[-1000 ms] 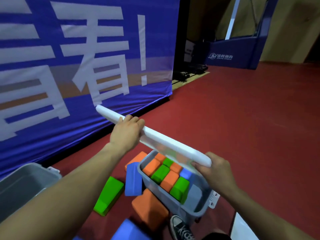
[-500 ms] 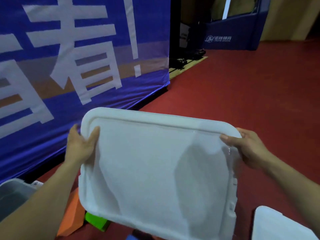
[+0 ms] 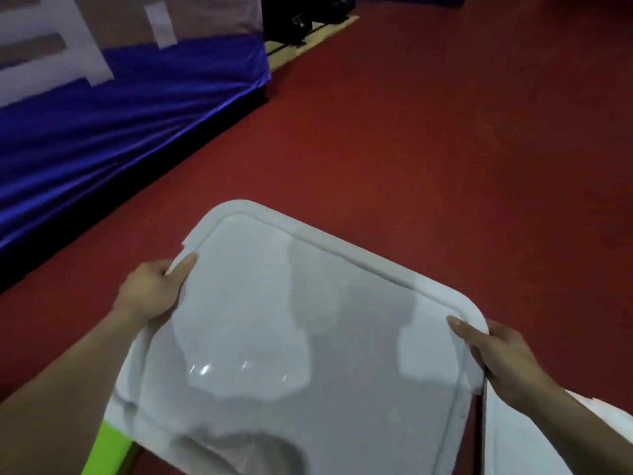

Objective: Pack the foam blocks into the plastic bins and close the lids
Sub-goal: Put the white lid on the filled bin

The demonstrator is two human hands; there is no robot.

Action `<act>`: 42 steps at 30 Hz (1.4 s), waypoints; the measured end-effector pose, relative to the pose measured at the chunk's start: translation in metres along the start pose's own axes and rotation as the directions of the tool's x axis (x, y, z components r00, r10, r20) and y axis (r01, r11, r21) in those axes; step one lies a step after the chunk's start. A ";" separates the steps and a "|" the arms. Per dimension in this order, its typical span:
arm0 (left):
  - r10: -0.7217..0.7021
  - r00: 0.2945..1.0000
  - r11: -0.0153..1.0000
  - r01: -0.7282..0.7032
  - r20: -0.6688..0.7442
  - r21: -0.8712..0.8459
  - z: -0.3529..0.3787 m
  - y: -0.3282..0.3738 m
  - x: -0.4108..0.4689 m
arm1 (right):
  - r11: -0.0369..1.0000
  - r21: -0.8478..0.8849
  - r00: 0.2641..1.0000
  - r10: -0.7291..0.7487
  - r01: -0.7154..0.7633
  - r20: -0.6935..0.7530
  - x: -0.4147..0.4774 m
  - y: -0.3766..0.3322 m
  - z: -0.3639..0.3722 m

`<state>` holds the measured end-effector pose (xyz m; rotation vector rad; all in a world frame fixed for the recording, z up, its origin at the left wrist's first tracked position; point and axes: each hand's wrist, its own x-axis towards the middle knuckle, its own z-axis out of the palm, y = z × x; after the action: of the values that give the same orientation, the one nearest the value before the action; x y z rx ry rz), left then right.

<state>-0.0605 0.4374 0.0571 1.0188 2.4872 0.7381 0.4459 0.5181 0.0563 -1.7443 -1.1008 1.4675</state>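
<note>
A large white plastic lid [image 3: 308,337] fills the lower middle of the view, held flat and facing up. My left hand [image 3: 154,289] grips its left edge, thumb on top. My right hand [image 3: 496,351] grips its right edge, thumb lying on the lid's surface. The bin with the foam blocks is hidden beneath the lid. A green foam block [image 3: 106,450] pokes out at the lower left, under the lid's corner.
A second white lid [image 3: 524,440] lies on the red floor [image 3: 411,149] at the lower right. A blue banner [image 3: 102,125] runs along the left. Dark equipment on a wooden board [image 3: 308,39] stands at the top.
The lid went from edge-on above the filled bin to flat, then lower over it. The view tilted down, so the bin and most blocks are now covered.
</note>
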 end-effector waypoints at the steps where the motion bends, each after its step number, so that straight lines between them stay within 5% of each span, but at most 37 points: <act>1: -0.001 1.000 1.000 0.000 0.022 0.030 0.017 0.000 0.011 | 1.000 -0.003 0.999 0.000 0.000 -0.042 0.011 0.008 0.003; 11: -0.022 0.999 0.966 0.013 0.031 0.260 0.097 -0.022 0.055 | 0.976 -0.197 0.963 -0.136 0.090 -0.234 0.094 0.034 0.041; 20: -0.077 0.990 0.976 0.051 0.118 0.212 0.110 -0.030 0.053 | 0.887 -0.456 0.907 -0.249 0.073 -0.340 0.096 0.037 0.053; 42: -0.028 0.983 0.987 -0.002 0.181 0.161 0.147 -0.014 0.071 | 0.828 -0.558 0.911 -0.188 -0.054 -0.367 0.131 0.059 0.046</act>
<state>-0.0433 0.5296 -0.0774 1.0728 2.4205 0.4236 0.4198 0.6022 -0.0666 -2.2441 -1.4275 0.6947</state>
